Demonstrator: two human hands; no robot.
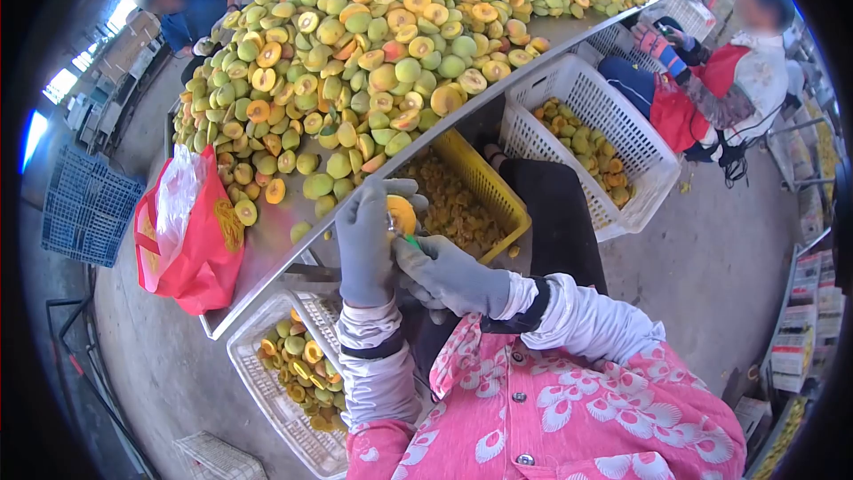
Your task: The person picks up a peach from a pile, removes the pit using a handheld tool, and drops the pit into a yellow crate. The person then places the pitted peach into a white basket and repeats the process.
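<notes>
My left hand [366, 244], in a grey glove, is raised with its fingers wrapped round a peach half [402, 213], orange cut face showing. Close beside it, my right hand [458, 274], gloved too, grips a small pitting tool [412, 241] with a green handle; its metal end is at the fruit, mostly hidden. Beyond both hands, a heap of yellow-green peaches [355, 62], many of them cut in half, covers the metal table [533, 80]. Below the table edge, a yellow crate [513, 213] contains brown pits or scraps, too small to tell apart.
At lower left stands a white crate [258, 391] of peach halves; another white crate [649, 169] of them stands at right. A red bag [209, 249] hangs by the table's left corner. Co-workers sit at upper left [191, 13] and right [751, 80]. Blue crates [84, 204] stand far left.
</notes>
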